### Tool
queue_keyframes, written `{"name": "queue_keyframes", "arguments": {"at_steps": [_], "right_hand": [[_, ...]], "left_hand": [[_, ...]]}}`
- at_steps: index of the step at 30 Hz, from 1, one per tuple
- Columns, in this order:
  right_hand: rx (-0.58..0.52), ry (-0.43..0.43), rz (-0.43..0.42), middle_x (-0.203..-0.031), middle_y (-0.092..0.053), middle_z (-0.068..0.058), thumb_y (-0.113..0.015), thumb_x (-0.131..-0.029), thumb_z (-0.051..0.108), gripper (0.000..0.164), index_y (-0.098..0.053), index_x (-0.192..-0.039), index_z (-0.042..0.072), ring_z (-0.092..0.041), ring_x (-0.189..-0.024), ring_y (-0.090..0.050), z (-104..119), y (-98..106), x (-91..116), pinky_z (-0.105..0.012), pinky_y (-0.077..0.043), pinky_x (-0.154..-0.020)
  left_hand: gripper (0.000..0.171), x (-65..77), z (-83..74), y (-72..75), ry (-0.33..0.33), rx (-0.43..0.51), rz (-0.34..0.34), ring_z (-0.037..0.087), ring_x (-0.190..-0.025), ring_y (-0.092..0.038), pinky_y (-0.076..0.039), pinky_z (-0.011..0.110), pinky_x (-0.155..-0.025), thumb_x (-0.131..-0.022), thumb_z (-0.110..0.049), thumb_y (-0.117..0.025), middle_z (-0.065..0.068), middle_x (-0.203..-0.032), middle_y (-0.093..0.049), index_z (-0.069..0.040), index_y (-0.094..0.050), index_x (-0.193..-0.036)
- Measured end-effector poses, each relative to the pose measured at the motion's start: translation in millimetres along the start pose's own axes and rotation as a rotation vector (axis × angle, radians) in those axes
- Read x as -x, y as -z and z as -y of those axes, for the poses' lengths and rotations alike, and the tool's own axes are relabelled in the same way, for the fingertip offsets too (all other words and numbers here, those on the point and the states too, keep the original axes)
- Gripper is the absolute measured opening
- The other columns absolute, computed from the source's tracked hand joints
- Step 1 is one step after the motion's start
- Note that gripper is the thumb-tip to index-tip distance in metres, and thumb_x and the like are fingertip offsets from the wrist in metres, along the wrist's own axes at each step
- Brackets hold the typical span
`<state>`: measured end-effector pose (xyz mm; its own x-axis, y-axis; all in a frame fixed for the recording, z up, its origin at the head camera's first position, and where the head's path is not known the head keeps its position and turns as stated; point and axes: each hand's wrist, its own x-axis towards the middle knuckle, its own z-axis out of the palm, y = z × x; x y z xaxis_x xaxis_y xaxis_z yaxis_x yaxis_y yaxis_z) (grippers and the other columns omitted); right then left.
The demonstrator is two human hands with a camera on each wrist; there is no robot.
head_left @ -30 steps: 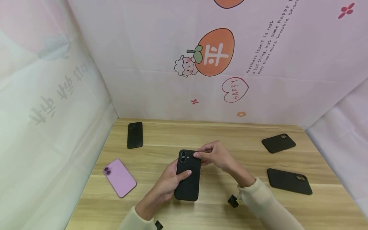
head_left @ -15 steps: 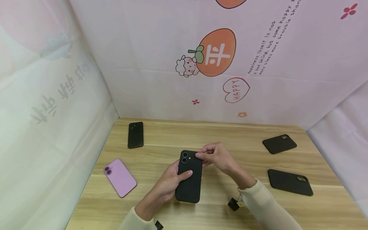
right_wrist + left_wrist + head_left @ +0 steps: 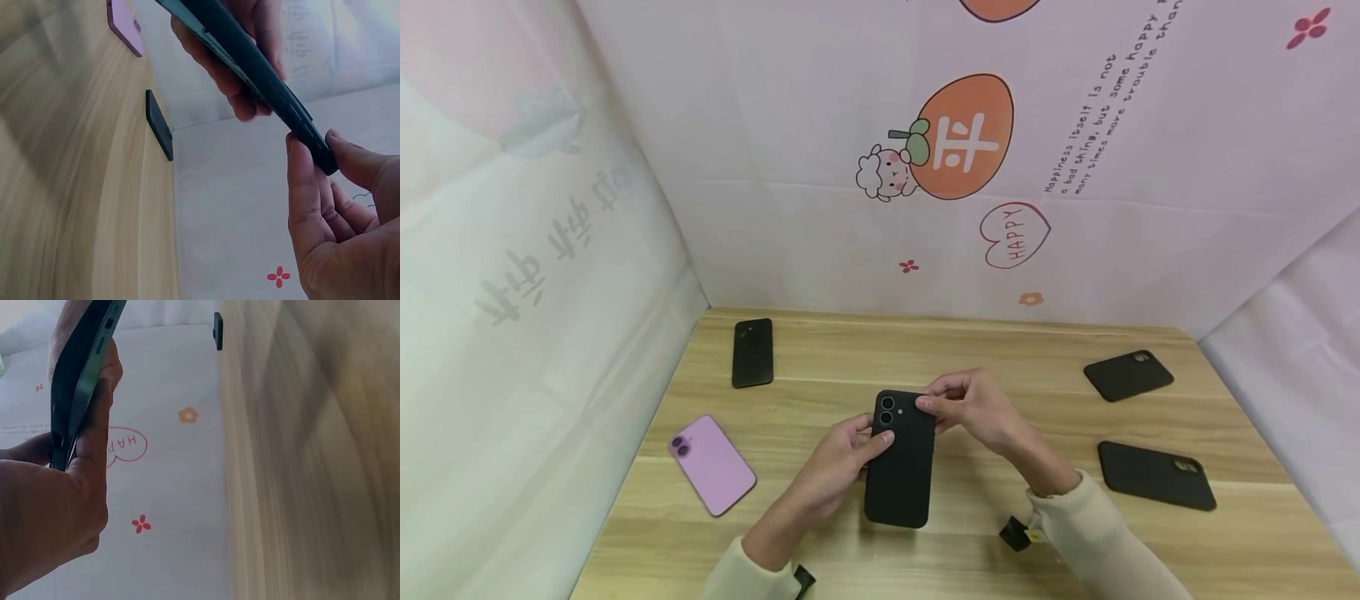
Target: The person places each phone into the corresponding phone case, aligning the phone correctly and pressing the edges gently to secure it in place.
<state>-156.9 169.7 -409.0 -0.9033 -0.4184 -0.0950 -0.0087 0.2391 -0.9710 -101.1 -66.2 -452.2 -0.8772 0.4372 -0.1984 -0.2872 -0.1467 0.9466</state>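
A black phone case (image 3: 898,483) with two camera rings at its upper left stands raised above the table, back side towards the head camera. My left hand (image 3: 838,458) grips its left edge, thumb across the back below the cameras. With thumb and fingers, my right hand (image 3: 973,408) pinches the upper right corner. In the left wrist view a greenish phone (image 3: 97,356) shows its bottom edge with the port, and a gap opens between it and the case there. The right wrist view has the case (image 3: 275,94) edge-on, its end between my right thumb and fingers.
On the wooden table (image 3: 850,342), a pink phone (image 3: 712,465) lies at the left, with a black phone (image 3: 752,354) behind it. Two black cases with camera cutouts lie at the right, one case (image 3: 1127,375) farther back, the other case (image 3: 1153,477) nearer.
Both hands have shifted slightly to the right with the cased phone. My left thumb has slid up the back towards the cameras, and the left fingers sit higher along the edge.
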Motion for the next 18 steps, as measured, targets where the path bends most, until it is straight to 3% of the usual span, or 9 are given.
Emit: {"name": "queue_keyframes", "arguments": {"at_steps": [5, 13, 18], "right_hand": [[-0.006, 0.017, -0.018, -0.087, -0.078, -0.016, -0.076, -0.098, 0.008, 0.019, -0.075, -0.101, -0.010, -0.024, -0.071, -0.077, 2.6, 2.5, 3.3, -0.055, -0.064, -0.075], [-0.065, -0.015, -0.105, -0.090, -0.077, -0.013, -0.078, -0.096, 0.007, 0.020, -0.073, -0.105, -0.010, -0.021, -0.077, -0.076, 1.7, -5.1, 7.2, -0.041, -0.066, -0.075], [-0.044, -0.011, -0.143, -0.091, -0.077, -0.014, -0.079, -0.096, 0.008, 0.018, -0.073, -0.103, -0.008, -0.023, -0.077, -0.076, -3.2, -13.9, 13.0, -0.041, -0.066, -0.077]], "left_hand": [[0.033, 1.0, -1.5, 3.2, -0.045, -0.067, -0.037, 0.015, -0.093, -0.076, -0.063, 0.028, -0.079, -0.108, -0.015, -0.062, 0.018, -0.111, -0.079, 0.011, -0.064, -0.130], [0.029, 2.2, -5.8, -0.4, -0.084, -0.043, -0.095, 0.017, -0.093, -0.077, -0.065, 0.032, -0.081, -0.106, -0.009, -0.064, 0.021, -0.111, -0.078, 0.012, -0.065, -0.127], [0.027, 1.5, -8.6, -0.1, -0.094, -0.049, -0.176, 0.018, -0.091, -0.077, -0.065, 0.032, -0.079, -0.106, -0.008, -0.065, 0.021, -0.108, -0.079, 0.011, -0.066, -0.124]]}}
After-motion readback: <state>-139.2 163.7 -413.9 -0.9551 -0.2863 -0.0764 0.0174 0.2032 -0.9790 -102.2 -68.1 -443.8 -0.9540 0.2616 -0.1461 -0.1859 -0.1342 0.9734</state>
